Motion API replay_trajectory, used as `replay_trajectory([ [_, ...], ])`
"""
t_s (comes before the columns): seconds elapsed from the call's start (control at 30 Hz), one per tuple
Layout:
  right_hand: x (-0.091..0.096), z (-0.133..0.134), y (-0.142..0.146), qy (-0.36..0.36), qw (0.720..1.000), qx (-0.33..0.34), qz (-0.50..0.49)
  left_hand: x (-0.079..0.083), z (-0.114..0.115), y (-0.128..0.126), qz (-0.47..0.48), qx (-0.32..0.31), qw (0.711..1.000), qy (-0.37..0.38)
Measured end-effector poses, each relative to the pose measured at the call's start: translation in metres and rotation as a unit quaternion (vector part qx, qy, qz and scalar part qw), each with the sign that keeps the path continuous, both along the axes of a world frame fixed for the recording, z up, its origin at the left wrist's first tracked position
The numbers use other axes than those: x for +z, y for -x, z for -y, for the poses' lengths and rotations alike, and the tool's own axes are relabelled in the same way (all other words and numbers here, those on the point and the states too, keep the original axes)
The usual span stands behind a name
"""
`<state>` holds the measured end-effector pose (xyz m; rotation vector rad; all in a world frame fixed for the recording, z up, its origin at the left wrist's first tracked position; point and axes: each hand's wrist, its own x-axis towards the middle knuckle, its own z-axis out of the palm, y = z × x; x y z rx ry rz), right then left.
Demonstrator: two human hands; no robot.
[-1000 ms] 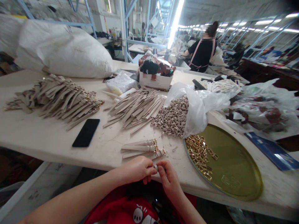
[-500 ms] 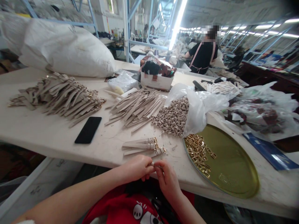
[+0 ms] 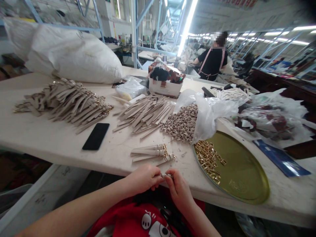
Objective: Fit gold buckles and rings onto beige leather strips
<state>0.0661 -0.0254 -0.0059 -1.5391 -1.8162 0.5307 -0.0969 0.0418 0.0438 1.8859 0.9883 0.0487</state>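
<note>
My left hand (image 3: pixel 144 177) and my right hand (image 3: pixel 179 187) meet at the table's front edge, each with its fingers closed in a pinch. Between the fingertips shows a short bit of a pale beige strap (image 3: pixel 164 175); the rest is hidden by the fingers. Just beyond the hands lie several beige straps with gold buckles (image 3: pixel 150 152), and one such strap (image 3: pixel 168 159) rests nearest my fingers. To the right, gold buckles (image 3: pixel 208 161) are heaped on an oval gold-coloured tray (image 3: pixel 247 177). A heap of small beige loops (image 3: pixel 181 123) spills from a clear plastic bag (image 3: pixel 206 121).
Loose beige straps (image 3: pixel 145 113) are piled mid-table, with a larger buckled-strap pile (image 3: pixel 71 102) at left. A black phone (image 3: pixel 96 136) lies nearby. Behind are a white sack (image 3: pixel 74 56) and a filled box (image 3: pixel 164 88). At right is a blue packet (image 3: pixel 281 158); a person (image 3: pixel 212 61) stands beyond.
My right hand has shifted slightly right, away from my left, so more of the strap shows between the fingertips. The camera view has moved a little.
</note>
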Motion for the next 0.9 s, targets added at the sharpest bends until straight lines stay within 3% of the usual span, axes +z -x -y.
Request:
replay_trajectory([
  [0.13,-0.002,-0.001,0.003,0.001,1.000,0.020,-0.018,-0.005,-0.001,-0.004,-0.015,-0.013,0.999,-0.046],
  [0.23,-0.005,-0.020,0.005,0.001,1.000,0.017,0.009,-0.009,-0.013,-0.007,-0.028,-0.023,0.997,-0.075],
  [0.47,-0.014,-0.078,-0.007,-0.113,0.975,-0.052,0.187,-0.011,-0.063,0.000,-0.073,0.042,0.964,-0.251],
  [0.57,-0.018,-0.080,-0.012,-0.155,0.963,0.025,0.221,-0.010,-0.094,0.004,-0.110,0.082,0.947,-0.291],
  [0.63,-0.021,-0.082,-0.009,-0.161,0.953,0.103,0.236,-0.012,-0.118,0.000,-0.137,0.106,0.936,-0.306],
  [0.7,-0.023,-0.090,-0.002,-0.149,0.951,0.126,0.239,-0.018,-0.143,-0.011,-0.149,0.122,0.933,-0.305],
  [0.8,-0.026,-0.109,0.010,-0.131,0.960,0.097,0.228,-0.028,-0.169,-0.028,-0.147,0.131,0.938,-0.284],
  [0.9,-0.029,-0.123,0.017,-0.126,0.966,0.065,0.217,-0.027,-0.174,-0.032,-0.136,0.147,0.947,-0.252],
])
